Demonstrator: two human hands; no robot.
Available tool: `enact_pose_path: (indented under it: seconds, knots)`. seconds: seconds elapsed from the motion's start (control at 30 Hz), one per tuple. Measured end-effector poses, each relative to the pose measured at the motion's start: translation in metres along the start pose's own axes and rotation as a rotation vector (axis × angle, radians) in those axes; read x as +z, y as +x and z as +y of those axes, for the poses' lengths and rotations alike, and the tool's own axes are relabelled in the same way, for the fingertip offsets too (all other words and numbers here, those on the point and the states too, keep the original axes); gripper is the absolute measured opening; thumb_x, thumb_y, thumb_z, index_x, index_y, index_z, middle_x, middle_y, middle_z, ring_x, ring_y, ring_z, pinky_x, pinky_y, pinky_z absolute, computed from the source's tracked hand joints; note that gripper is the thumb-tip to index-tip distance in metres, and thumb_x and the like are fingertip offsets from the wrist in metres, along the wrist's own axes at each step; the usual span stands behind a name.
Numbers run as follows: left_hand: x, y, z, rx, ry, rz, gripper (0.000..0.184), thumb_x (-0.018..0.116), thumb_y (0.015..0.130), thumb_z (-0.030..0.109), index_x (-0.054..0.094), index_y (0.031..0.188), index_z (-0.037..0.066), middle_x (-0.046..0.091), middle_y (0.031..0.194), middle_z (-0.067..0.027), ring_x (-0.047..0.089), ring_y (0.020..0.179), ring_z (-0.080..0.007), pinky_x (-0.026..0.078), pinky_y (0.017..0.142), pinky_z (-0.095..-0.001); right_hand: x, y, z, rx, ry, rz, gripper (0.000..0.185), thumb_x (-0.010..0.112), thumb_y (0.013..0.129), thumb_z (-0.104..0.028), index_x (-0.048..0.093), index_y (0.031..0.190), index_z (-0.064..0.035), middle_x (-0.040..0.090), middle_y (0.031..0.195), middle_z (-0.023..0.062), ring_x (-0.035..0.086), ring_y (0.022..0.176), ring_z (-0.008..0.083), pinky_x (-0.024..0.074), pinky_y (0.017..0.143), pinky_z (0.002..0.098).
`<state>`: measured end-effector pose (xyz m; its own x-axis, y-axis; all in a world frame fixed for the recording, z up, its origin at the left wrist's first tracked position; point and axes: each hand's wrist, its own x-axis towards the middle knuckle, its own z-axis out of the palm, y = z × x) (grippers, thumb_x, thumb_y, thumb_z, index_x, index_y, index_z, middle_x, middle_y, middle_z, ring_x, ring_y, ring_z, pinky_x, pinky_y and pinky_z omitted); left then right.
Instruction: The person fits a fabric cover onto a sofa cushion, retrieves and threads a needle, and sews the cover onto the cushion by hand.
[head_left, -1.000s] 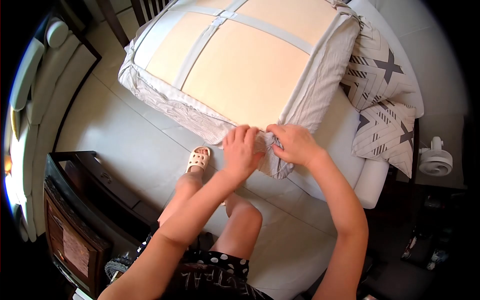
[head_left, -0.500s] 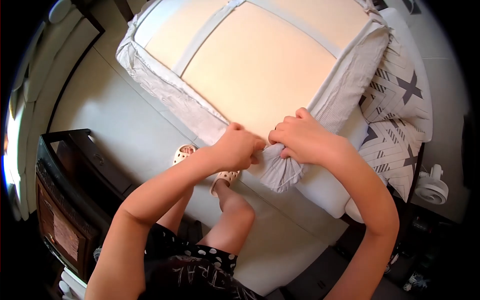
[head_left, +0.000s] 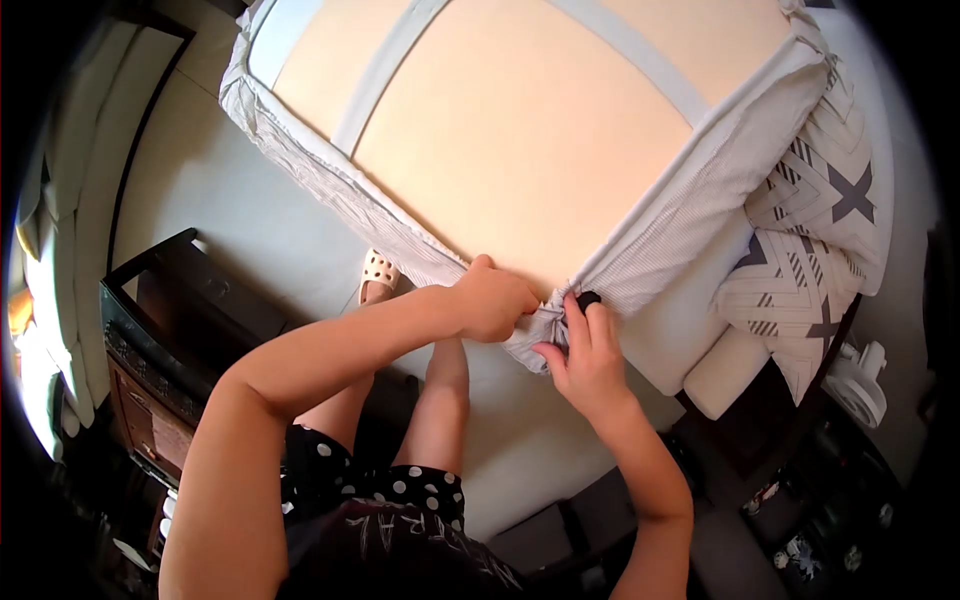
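A large padded piece with a peach-coloured face (head_left: pixel 520 130) fills the upper middle, crossed by pale straps (head_left: pixel 390 70). A striped fabric cover (head_left: pixel 690 225) wraps its sides, its hem running along the edge of the face. At the near corner my left hand (head_left: pixel 495 300) is closed on the cover's edge, knuckles up. Just right of it my right hand (head_left: pixel 588 350) pinches the gathered corner fabric between thumb and fingers. A small black item (head_left: pixel 588 299) shows at its fingers; I cannot make out what it is.
Patterned cushions (head_left: pixel 790 290) lie on a pale sofa (head_left: pixel 728 370) at the right, with a white fan (head_left: pixel 858 385) beyond. Dark wooden furniture (head_left: pixel 150 400) stands at the left. A foot in a cream clog (head_left: pixel 378 275) rests on the tiled floor (head_left: pixel 250 210).
The view has moved closer to the near corner. My right hand has turned from knuckles-up to fingers pointing upward at the corner. The hanging bunch of fabric looks smaller.
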<state>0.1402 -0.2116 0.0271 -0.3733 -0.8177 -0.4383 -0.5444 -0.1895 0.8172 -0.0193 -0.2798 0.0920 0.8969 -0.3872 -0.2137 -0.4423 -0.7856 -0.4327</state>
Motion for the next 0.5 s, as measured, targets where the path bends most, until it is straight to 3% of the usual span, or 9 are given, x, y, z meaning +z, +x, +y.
enact_pose_path:
  seconds: [0.07,0.27,0.5]
  knots:
    - [-0.004,0.002,0.005,-0.051,-0.011,-0.065,0.006,0.058,0.062,0.009,0.054,0.065,0.013,0.054,0.073,0.0011,0.052,0.078,-0.0177,0.028,0.071,-0.0334,0.000,-0.007,-0.003,0.032,0.008,0.018,0.061,0.068,0.064,-0.020,0.043,0.112,0.0087,0.041,0.089,0.0149,0.044,0.078,0.0296,0.0408,0.071,0.0372]
    - [-0.003,-0.005,0.008,0.037,-0.024,0.059,0.009,0.055,0.063,0.008,0.057,0.070,0.014,0.056,0.073,0.0026,0.054,0.076,-0.0157,0.027,0.075,-0.0331,-0.005,-0.005,-0.006,-0.027,-0.106,0.035,0.052,0.068,0.063,-0.019,0.047,0.103,0.0066,0.042,0.085,0.0145,0.045,0.075,0.0295,0.0420,0.067,0.0361]
    - [0.007,-0.005,-0.001,0.231,-0.121,0.345,0.010,0.061,0.060,0.009,0.052,0.061,0.011,0.053,0.061,-0.0019,0.051,0.064,-0.0201,0.032,0.071,-0.0302,-0.007,0.003,0.002,-0.143,-0.045,0.027,0.048,0.071,0.061,-0.020,0.048,0.093,0.0063,0.044,0.083,0.0151,0.046,0.073,0.0308,0.0410,0.063,0.0374]
